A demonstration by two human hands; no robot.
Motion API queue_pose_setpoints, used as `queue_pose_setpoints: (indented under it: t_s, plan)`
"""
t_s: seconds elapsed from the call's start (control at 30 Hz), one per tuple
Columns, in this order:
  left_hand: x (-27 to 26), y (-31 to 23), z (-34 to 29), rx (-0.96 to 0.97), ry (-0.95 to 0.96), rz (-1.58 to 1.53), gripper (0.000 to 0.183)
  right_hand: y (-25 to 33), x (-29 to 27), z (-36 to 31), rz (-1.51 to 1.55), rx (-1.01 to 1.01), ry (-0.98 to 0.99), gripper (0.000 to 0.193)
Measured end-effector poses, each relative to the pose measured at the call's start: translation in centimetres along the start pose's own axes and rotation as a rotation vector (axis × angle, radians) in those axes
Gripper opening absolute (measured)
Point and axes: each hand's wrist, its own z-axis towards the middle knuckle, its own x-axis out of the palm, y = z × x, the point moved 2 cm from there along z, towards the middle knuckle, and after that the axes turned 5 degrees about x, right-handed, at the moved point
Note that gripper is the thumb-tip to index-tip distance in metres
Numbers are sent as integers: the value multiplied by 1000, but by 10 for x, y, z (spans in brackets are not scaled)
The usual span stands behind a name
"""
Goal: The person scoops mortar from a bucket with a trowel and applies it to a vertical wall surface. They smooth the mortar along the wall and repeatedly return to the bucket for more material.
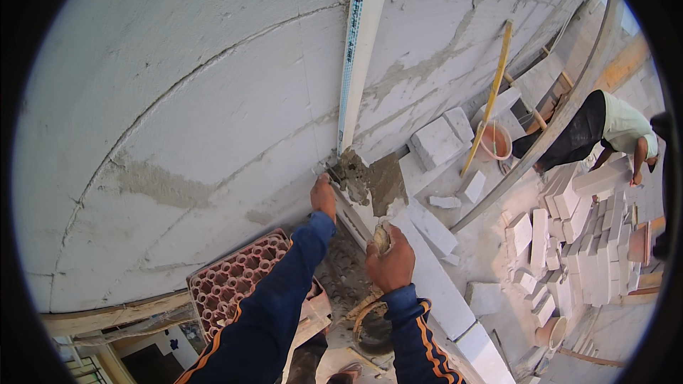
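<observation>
My right hand [391, 262] is closed around the pale, crusted handle of what looks like a trowel [382, 240]. Beyond it, grey wet mortar [388, 179] covers a flat surface at the top of the low block wall; where blade ends and block begins is hard to tell. My left hand [324, 197] is at the mortar's left edge, against the big white wall, fingers bent together around something small and dark that I cannot make out. Just above the mortar stands the foot of a long white profile with a blue printed strip [348, 64], upright along the wall.
A reddish plastic crate [238, 270] lies beside my left forearm, and a bucket [373, 331] stands below my right wrist. White blocks [437, 142], a yellow level-like bar [491, 96] and an orange tub [494, 141] are at right. Another person [626, 128] bends over stacked blocks [597, 249].
</observation>
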Motion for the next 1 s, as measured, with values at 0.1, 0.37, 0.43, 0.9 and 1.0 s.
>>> queue_pose_setpoints:
  t_s: [0.1, 0.37, 0.43, 0.9, 1.0]
  plan:
    - [3, 21, 26, -66, -3, -79, 62, -1, 7, 9, -13, -37, 17, 49]
    - [-1, -9, 5, -136, 118, 117, 72, 8, 24, 0, -105, -22, 51, 49]
    - [-2, -27, -8, 8, 89, 159, 56, 7, 24, 1, -94, -18, 59, 50]
    - [23, -41, 7, 136, -58, 959, 94, -108, -77, -234, 125, 208, 37, 44]
    - [12, -22, 40, 57, 73, 655, 97, -150, -99, -318, 43, 451, 76, 43]
